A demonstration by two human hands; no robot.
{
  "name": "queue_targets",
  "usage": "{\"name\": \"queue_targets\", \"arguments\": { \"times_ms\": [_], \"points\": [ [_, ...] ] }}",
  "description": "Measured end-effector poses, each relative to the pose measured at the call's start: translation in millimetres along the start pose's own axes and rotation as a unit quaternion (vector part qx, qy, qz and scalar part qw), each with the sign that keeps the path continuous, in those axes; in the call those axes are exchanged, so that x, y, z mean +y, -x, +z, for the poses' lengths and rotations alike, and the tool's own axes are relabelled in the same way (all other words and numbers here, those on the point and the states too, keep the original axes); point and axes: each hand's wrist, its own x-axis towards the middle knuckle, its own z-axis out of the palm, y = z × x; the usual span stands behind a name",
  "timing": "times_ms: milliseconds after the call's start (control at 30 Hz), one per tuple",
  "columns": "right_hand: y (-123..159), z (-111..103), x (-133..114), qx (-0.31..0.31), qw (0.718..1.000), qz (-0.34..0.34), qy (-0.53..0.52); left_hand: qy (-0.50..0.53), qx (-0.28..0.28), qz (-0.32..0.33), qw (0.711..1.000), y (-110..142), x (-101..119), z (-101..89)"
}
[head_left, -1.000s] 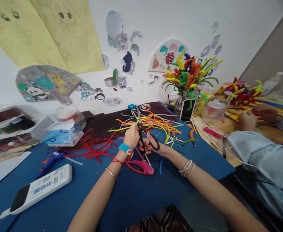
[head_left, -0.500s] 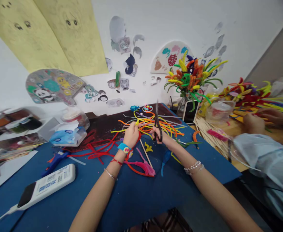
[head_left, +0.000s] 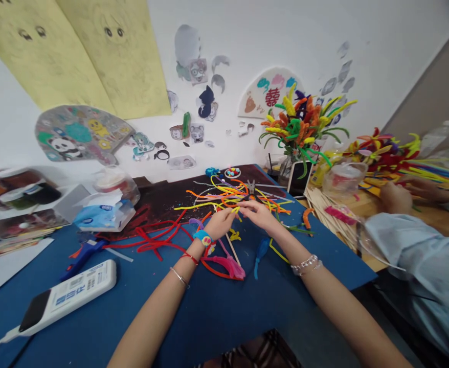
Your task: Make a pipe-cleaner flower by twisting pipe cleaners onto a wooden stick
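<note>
Fingertips of my left hand (head_left: 220, 224) pinch a short piece of yellow pipe cleaner (head_left: 237, 210). My right hand (head_left: 259, 213) meets it from the other side, thumb and fingers closed on the same piece. Just beyond the right hand lies a tool with grey jaws and dark handles (head_left: 251, 188), partly hidden, on a heap of yellow, orange and purple pipe cleaners (head_left: 209, 196). Below the hands are a small yellow twisted piece (head_left: 234, 235), a thin wooden stick (head_left: 233, 249) and a pink pipe-cleaner bundle (head_left: 230, 267). A blue bundle (head_left: 262, 250) rests under my right wrist.
Red pipe cleaners (head_left: 151, 240) sprawl left of my hands. Farther left are a blue glue gun (head_left: 81, 259), a white power bank (head_left: 69, 294) and a tissue pack (head_left: 104, 212). A phone (head_left: 299, 179) stands before a pipe-cleaner bouquet (head_left: 301, 122). At right, another person's hands (head_left: 408, 191) work.
The scissors have left my right hand. That hand has moved left to join my left hand at the yellow pipe cleaner, and my left hand has shifted slightly right and nearer to me.
</note>
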Motion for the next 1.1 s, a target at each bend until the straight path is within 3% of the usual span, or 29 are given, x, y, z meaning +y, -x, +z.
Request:
{"name": "queue_targets", "arguments": {
  "times_ms": [100,267,400,500,567,733,833,1000,1100],
  "points": [
    [3.5,8.2,-7.1,-0.065,0.986,0.013,-0.153,0.015,-0.001,0.012,1.0,0.4,-1.2,2.8],
    [4.1,11.0,-2.5,-0.012,0.979,0.047,-0.199,-0.001,-0.006,-0.01,1.0,0.9,-0.1,-0.5],
    [2.7,11.9,1.8,0.012,0.98,0.049,-0.19,-0.116,-0.026,-0.084,0.989,0.8,-3.5,-5.3],
    [1.7,11.2,3.4,0.025,0.976,0.063,-0.207,-0.234,-0.028,-0.152,0.96,2.1,-8.7,-8.0],
    [0.8,8.6,3.9,0.02,0.966,0.08,-0.243,-0.277,-0.049,-0.165,0.945,3.6,-11.2,-9.2],
    [-0.6,-2.4,1.8,-0.061,0.928,0.11,-0.352,-0.314,-0.066,-0.133,0.938,6.8,-11.7,-9.5],
    [-0.3,-6.8,-0.9,-0.075,0.917,0.113,-0.375,-0.299,-0.058,-0.102,0.947,7.6,-12.5,-9.2],
    [-0.8,-7.1,-0.2,-0.072,0.917,0.109,-0.377,-0.211,-0.004,-0.037,0.977,5.8,-15.3,-10.8],
    [-2.3,-5.9,4.3,-0.037,0.915,0.099,-0.388,-0.08,0.052,0.009,0.995,2.9,-9.6,-10.8]
  ]
}}
